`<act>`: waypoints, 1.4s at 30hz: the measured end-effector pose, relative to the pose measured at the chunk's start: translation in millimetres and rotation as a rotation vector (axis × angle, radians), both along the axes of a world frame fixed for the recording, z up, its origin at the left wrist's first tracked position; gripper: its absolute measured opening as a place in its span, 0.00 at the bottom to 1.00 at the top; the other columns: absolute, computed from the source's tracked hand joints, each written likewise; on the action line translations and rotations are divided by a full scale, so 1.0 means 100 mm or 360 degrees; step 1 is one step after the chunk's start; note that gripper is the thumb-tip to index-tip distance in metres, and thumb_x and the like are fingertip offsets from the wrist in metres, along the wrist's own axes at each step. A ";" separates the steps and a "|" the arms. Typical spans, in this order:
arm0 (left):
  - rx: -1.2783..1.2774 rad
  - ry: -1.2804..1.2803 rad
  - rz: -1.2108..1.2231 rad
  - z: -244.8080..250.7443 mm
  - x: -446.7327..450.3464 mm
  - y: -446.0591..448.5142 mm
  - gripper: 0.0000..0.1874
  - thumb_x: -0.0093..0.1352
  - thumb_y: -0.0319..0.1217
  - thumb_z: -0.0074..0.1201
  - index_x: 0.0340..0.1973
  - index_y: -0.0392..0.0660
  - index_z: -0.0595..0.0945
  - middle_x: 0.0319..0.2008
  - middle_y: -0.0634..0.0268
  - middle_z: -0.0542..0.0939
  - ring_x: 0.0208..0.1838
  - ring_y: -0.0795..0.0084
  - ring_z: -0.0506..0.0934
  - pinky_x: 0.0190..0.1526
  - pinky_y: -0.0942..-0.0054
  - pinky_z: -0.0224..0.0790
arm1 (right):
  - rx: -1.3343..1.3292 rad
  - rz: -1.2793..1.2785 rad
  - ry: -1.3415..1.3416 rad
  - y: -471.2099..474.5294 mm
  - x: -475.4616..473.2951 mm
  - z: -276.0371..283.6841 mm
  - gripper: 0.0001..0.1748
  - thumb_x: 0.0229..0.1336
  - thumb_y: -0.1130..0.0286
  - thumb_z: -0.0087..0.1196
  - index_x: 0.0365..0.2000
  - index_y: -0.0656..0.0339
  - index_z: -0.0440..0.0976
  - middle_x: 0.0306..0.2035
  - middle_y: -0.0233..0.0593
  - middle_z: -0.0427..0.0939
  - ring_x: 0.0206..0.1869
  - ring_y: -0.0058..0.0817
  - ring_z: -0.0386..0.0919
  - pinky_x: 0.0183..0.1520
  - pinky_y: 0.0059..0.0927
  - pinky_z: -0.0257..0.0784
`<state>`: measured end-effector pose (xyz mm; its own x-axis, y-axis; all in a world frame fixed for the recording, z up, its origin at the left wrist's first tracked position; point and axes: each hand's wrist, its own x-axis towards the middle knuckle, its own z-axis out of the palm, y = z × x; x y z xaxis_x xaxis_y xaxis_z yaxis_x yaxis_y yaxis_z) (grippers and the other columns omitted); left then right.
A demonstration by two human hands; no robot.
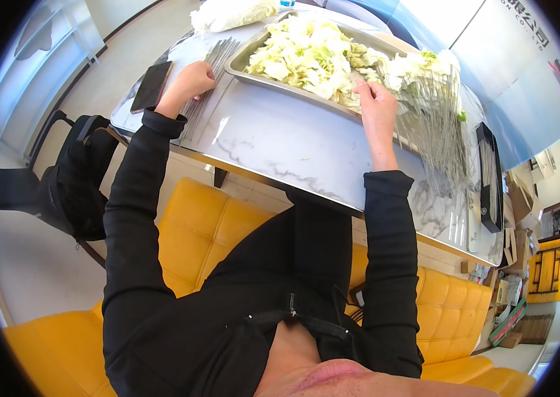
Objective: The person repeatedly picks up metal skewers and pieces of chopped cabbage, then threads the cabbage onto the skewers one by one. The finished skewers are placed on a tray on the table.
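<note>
My left hand, fingers curled, is at the loose pile of thin metal skewers on the table's left side. Whether it pinches one of them cannot be made out. Above the near edge of a steel tray is my right hand, its thumb and finger close together. What lies between those fingertips, if anything, is hidden. Torn cabbage leaves are heaped in the tray. To the right of my right hand, many skewers fan out with cabbage pieces at their far ends, lying across the tray's right part.
A smartphone lies left of my left hand. A wrapped cabbage is at the back of the marble-patterned table. The black box on the right holds more skewers. A yellow bench and a black bag are near me.
</note>
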<state>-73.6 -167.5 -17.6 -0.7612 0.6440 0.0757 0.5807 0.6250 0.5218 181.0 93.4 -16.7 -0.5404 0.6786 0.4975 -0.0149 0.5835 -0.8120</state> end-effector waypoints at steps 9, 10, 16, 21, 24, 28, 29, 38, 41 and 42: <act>-0.0261 0.0373 0.0103 0.01 0.06 0.10 0.12 0.50 0.27 0.49 0.26 0.30 0.79 0.28 0.39 0.78 0.39 0.43 0.77 0.43 0.53 0.68 | -0.0002 0.0017 -0.0028 0.02 -0.01 -0.01 0.15 0.58 0.62 0.53 0.24 0.64 0.78 0.13 0.22 0.61 0.18 0.12 0.57 0.18 0.19 0.55; -0.0265 0.0382 0.0108 0.00 0.05 0.09 0.12 0.50 0.27 0.49 0.26 0.31 0.79 0.29 0.40 0.78 0.39 0.43 0.77 0.43 0.53 0.68 | -0.0035 0.0026 -0.0015 0.02 -0.01 -0.02 0.15 0.58 0.62 0.53 0.24 0.64 0.78 0.13 0.22 0.61 0.18 0.12 0.57 0.18 0.20 0.55; -0.0079 0.0473 0.0016 -0.02 0.23 0.07 0.10 0.51 0.31 0.56 0.21 0.35 0.79 0.23 0.48 0.79 0.34 0.52 0.79 0.36 0.59 0.69 | 0.0046 0.0002 -0.0062 -0.05 0.03 0.07 0.15 0.56 0.64 0.52 0.26 0.68 0.77 0.12 0.34 0.70 0.16 0.19 0.65 0.23 0.26 0.60; -0.0348 0.0758 0.0027 -0.08 0.31 0.18 0.08 0.56 0.28 0.49 0.26 0.36 0.80 0.28 0.47 0.79 0.35 0.46 0.78 0.36 0.59 0.71 | 0.0092 -0.0025 -0.0058 -0.03 0.01 0.04 0.15 0.57 0.63 0.53 0.25 0.66 0.78 0.13 0.29 0.66 0.17 0.16 0.60 0.22 0.24 0.56; -0.0321 0.0997 -0.0030 -0.10 0.43 0.23 0.07 0.57 0.27 0.47 0.26 0.37 0.79 0.27 0.48 0.79 0.35 0.47 0.78 0.36 0.58 0.71 | 0.0079 -0.0033 -0.0016 -0.03 0.02 0.04 0.15 0.57 0.63 0.53 0.24 0.65 0.79 0.12 0.26 0.65 0.17 0.14 0.58 0.22 0.23 0.53; -0.0337 0.1061 -0.0016 -0.16 0.38 0.27 0.07 0.56 0.26 0.47 0.25 0.37 0.79 0.26 0.48 0.79 0.33 0.50 0.79 0.35 0.59 0.72 | 0.0081 -0.0050 -0.0049 0.00 0.01 0.02 0.14 0.56 0.63 0.53 0.25 0.65 0.79 0.12 0.27 0.66 0.17 0.15 0.59 0.22 0.23 0.54; -0.0343 0.1047 -0.0003 -0.17 0.35 0.25 0.07 0.55 0.26 0.48 0.25 0.37 0.79 0.26 0.48 0.79 0.32 0.51 0.79 0.34 0.59 0.72 | 0.0062 -0.0040 -0.0039 0.00 0.00 0.01 0.14 0.56 0.63 0.54 0.25 0.65 0.79 0.12 0.27 0.66 0.17 0.15 0.60 0.22 0.23 0.55; 0.0040 -0.0325 0.0174 0.17 0.14 0.04 0.09 0.54 0.26 0.50 0.15 0.33 0.71 0.12 0.59 0.73 0.13 0.70 0.73 0.14 0.74 0.68 | 0.0133 -0.0057 -0.0064 0.01 -0.02 0.01 0.12 0.54 0.66 0.53 0.24 0.65 0.77 0.14 0.36 0.69 0.18 0.22 0.66 0.25 0.27 0.61; 0.0269 -0.0343 0.0046 0.24 0.19 0.00 0.07 0.57 0.27 0.49 0.21 0.35 0.71 0.15 0.62 0.73 0.14 0.75 0.72 0.15 0.76 0.69 | 0.0097 -0.0041 -0.0018 0.01 -0.01 0.00 0.13 0.55 0.65 0.54 0.24 0.66 0.78 0.13 0.30 0.67 0.18 0.15 0.62 0.24 0.24 0.58; 0.0378 -0.0408 -0.0001 0.30 0.30 0.00 0.06 0.57 0.26 0.49 0.22 0.36 0.71 0.15 0.63 0.73 0.15 0.76 0.72 0.16 0.76 0.70 | 0.0097 -0.0032 -0.0013 0.01 -0.01 0.00 0.14 0.55 0.65 0.54 0.24 0.66 0.78 0.13 0.29 0.67 0.18 0.15 0.62 0.24 0.23 0.58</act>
